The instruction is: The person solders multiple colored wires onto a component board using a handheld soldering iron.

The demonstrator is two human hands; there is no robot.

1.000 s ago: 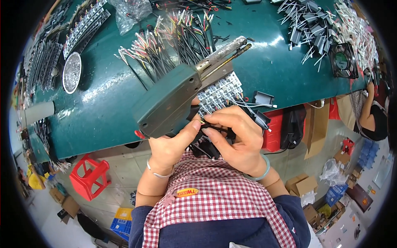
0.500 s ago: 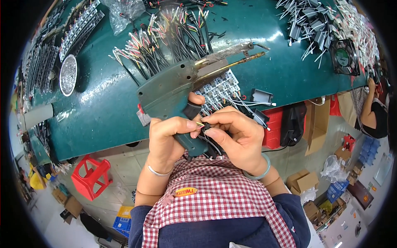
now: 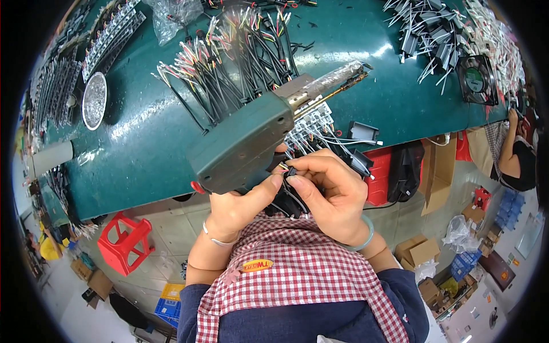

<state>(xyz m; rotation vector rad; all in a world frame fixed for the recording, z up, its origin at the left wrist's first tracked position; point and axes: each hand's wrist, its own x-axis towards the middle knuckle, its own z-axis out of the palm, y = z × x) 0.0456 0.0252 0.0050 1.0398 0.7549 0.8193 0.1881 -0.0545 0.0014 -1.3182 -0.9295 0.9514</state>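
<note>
Green and blocky, a soldering gun (image 3: 243, 143) fills the left hand (image 3: 240, 207).

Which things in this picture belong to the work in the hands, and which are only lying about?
In the work:
dark green plastic soldering gun, in left hand
black cable end with coloured wires, in right hand

Apparently lying about:
red plastic stool
yellow and blue plastic crates
</note>
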